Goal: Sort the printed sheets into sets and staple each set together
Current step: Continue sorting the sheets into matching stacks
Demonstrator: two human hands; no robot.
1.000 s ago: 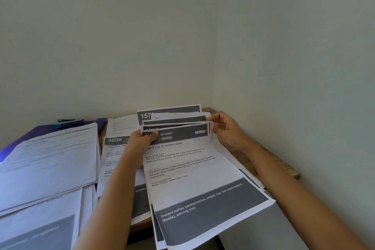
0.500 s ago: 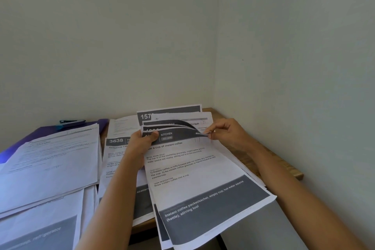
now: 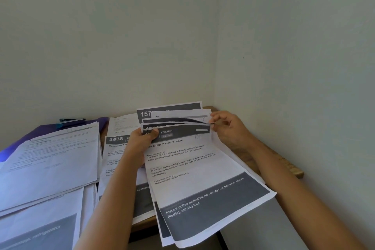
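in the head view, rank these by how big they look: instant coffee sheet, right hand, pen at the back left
1. instant coffee sheet
2. right hand
3. pen, though farthest from the camera, so its real size is unsure

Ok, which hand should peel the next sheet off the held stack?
Right. The right hand pinches the held stack at its fanned top-right corners, where the sheets are parted. The left hand grips the top-left corner, steadying it, so it looks committed.

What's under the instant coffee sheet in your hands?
More sheets fanned out behind the coffee sheet; one header begins 157. Their body text is covered.
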